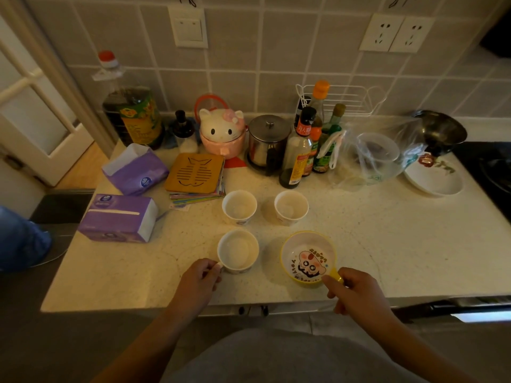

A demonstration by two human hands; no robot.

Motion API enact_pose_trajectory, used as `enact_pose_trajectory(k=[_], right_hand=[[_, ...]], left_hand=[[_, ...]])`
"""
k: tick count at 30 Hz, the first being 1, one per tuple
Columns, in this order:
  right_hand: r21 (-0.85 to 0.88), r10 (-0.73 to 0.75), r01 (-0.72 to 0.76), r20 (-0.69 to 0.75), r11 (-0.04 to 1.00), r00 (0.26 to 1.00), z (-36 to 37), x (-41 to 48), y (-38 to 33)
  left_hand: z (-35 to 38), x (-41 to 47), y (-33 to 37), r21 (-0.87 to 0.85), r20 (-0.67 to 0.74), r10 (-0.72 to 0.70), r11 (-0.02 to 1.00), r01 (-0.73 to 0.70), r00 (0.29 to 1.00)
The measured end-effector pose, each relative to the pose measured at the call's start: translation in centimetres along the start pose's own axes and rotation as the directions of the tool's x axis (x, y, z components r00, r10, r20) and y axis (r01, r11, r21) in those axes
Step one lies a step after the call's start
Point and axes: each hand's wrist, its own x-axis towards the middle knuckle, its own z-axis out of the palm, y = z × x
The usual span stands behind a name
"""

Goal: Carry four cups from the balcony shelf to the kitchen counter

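Note:
Several cups stand on the speckled kitchen counter (387, 252). Two white paper cups sit side by side further back, one on the left (239, 207) and one on the right (291, 207). Nearer me, a white mug (238, 251) rests on the counter, and my left hand (199, 280) pinches its handle. To its right is a yellow cup with a cartoon face inside (308, 258). My right hand (352, 291) grips its yellow handle. All of them stand upright.
Two purple tissue packs (119, 218) lie at the left. A fish-pattern trivet (195, 172), a cat-shaped pot (222, 132), a steel canister (268, 139), sauce bottles (300, 150), a plastic bag (373, 156) and a white plate (434, 178) crowd the back. A stove is at far right.

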Motion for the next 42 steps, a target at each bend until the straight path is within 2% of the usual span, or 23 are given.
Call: enact_pose_trajectory(k=[3, 5, 6, 8, 10, 14, 23, 42], right_hand=[[-0.003, -0.006, 0.006, 0.005, 1.0, 1.0, 0.3, 0.4, 0.4], [-0.004, -0.01, 0.01, 0.009, 1.0, 1.0, 0.5, 0.7, 0.6], [0.001, -0.013, 0.013, 0.012, 1.0, 1.0, 0.6, 0.8, 0.7], [0.017, -0.013, 0.013, 0.017, 1.0, 1.0, 0.9, 1.2, 0.9], [0.032, -0.01, 0.009, 0.026, 0.999, 1.0, 1.2, 1.4, 1.0], [0.057, -0.027, 0.024, 0.04, 0.998, 0.999, 1.7, 1.8, 1.2], [0.026, -0.109, 0.108, 0.025, 0.994, 0.994, 2.6, 2.5, 1.3], [-0.029, -0.054, 0.054, 0.032, 0.998, 0.998, 3.1, 3.2, 2.7]], left_hand=[[-0.4, -0.1, -0.3, 0.084, -0.012, 0.027, 0.996, -0.026, 1.0], [-0.7, -0.1, -0.6, 0.231, -0.064, 0.059, 0.972, -0.043, 0.996], [-0.8, -0.1, -0.7, 0.342, -0.095, 0.092, 0.938, -0.054, 0.991], [-1.0, -0.3, -1.2, 0.595, -0.098, 0.181, 0.799, -0.088, 0.979], [-1.3, -0.8, -1.9, 0.716, -0.032, 0.188, 0.69, -0.109, 0.982], [-1.6, -1.5, -2.9, 0.705, 0.056, 0.136, 0.696, -0.136, 0.989], [-1.3, -2.2, -2.2, 0.742, 0.046, 0.12, 0.661, -0.115, 0.992], [-1.3, -3.1, -1.3, 0.758, 0.05, 0.111, 0.643, -0.11, 0.993]])
